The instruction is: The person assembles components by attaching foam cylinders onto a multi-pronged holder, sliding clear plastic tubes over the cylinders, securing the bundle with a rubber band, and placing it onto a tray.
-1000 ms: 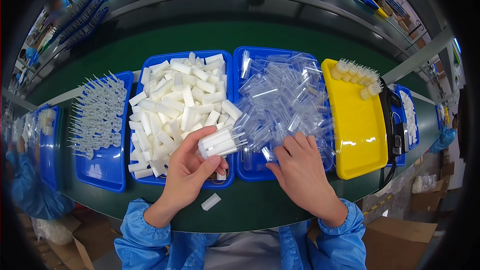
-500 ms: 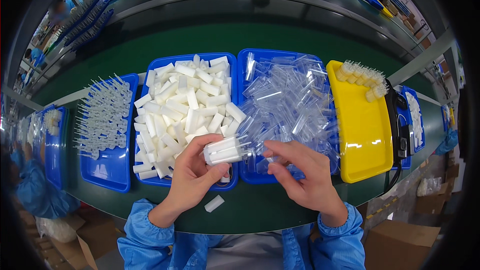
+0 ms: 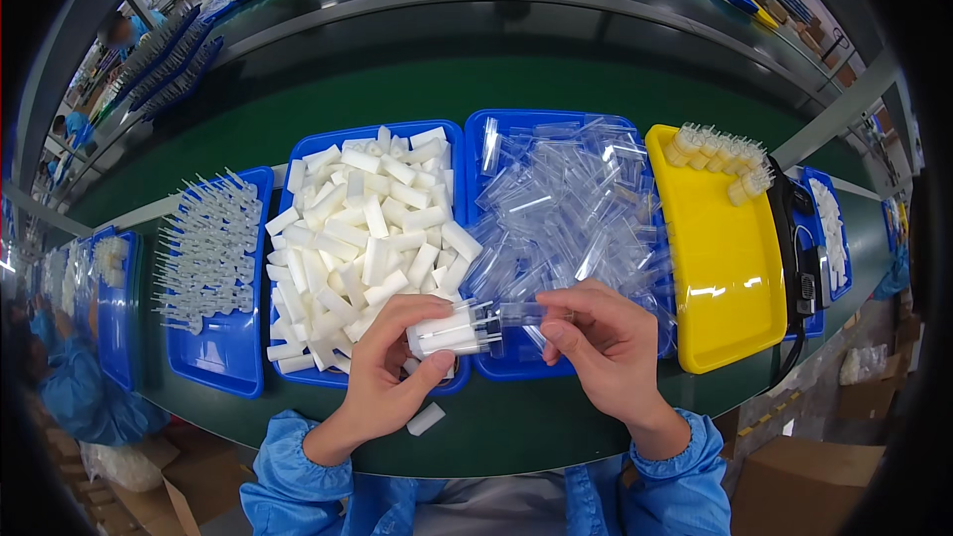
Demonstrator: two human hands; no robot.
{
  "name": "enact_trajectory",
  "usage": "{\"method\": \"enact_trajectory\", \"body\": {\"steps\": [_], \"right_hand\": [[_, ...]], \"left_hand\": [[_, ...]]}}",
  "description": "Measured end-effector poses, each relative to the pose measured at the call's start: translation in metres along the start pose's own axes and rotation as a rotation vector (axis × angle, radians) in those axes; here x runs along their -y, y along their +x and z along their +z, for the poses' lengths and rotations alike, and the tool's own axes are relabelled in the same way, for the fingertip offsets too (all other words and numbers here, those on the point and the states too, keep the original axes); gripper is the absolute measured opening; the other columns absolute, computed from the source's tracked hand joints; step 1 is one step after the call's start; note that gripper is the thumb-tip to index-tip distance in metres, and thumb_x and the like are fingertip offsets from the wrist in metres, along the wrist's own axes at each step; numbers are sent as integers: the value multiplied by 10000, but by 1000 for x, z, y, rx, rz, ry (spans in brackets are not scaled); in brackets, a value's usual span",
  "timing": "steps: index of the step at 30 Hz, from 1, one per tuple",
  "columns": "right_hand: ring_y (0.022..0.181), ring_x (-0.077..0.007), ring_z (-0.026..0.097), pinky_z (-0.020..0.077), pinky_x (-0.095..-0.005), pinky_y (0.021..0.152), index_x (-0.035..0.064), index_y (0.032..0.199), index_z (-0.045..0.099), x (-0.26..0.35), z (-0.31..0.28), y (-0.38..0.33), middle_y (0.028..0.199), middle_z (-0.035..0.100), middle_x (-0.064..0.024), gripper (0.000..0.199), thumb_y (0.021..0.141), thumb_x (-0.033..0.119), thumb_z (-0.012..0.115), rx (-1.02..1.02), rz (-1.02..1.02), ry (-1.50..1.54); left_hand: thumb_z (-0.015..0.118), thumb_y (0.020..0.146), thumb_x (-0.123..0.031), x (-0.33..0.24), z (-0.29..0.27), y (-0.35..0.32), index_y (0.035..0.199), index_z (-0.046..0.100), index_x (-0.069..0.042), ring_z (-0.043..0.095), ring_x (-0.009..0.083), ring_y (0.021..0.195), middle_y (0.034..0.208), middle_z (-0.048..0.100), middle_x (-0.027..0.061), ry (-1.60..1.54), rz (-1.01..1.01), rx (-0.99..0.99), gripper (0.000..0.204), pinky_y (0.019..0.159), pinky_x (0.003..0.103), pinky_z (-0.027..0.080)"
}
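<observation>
Sleeves of blue fabric entered from the lower edge of the frame, and just above them a single white plug (image 3: 426, 419) lay loose on the green belt (image 3: 516, 427). Slightly higher, at lower centre, the left hand (image 3: 382, 387) was closed around a small bundle of white pieces (image 3: 449, 330), while the right hand (image 3: 606, 347) pinched a clear tube (image 3: 520, 314) between thumb and fingers, its end meeting the bundle. Behind the hands sat 2 blue trays side by side: the white-plug tray (image 3: 298, 377) left of centre, and the clear-tube tray (image 3: 496, 367) right of centre. Toward the left of the frame, another blue tray (image 3: 213, 372) carried rows of slender translucent tips (image 3: 204, 253). At the right, a yellow tray (image 3: 725, 278) held a few capped pieces (image 3: 720, 154) in its far corner.
</observation>
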State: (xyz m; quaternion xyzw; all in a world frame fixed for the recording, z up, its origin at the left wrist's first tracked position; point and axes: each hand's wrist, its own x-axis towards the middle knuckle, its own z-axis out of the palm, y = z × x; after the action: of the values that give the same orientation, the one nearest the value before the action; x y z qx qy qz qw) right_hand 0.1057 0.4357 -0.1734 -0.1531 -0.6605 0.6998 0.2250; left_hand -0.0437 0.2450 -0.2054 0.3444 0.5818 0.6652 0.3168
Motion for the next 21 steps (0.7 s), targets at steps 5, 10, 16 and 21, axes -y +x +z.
{"method": "enact_trajectory", "body": {"steps": [5,10,16,21], "right_hand": [[753,-96,622,510,-220,639,-15,1144,677,4,0,-1,920,608,-66,211,933,-13,665,61,87,0],[760,-75,612,496,-204,655,-15,1136,681,2,-2,0,904,618,-55,202,937,16,671,58,103,-107],[701,-73,608,497,-206,615,-41,1149,662,-1,3,-2,856,642,-54,208,943,-12,648,126,97,-115],[740,-75,649,518,-224,647,-36,1109,687,-5,5,-4,850,706,-78,201,932,57,697,116,124,-140]], "left_hand": [[655,908,50,-3,-1,-2,1289,581,-8,572,185,1155,1293,512,116,26,23,-10,392,916,283,499],[664,900,40,-5,1,-1,1282,592,-17,584,195,1138,1293,516,125,104,60,0,394,895,284,505],[714,852,-6,0,1,0,1223,645,-21,600,239,1135,1256,566,153,268,163,5,378,887,304,495],[727,833,-10,-1,2,1,1201,661,-17,613,256,1115,1245,587,160,305,179,-22,374,907,322,495]]}}
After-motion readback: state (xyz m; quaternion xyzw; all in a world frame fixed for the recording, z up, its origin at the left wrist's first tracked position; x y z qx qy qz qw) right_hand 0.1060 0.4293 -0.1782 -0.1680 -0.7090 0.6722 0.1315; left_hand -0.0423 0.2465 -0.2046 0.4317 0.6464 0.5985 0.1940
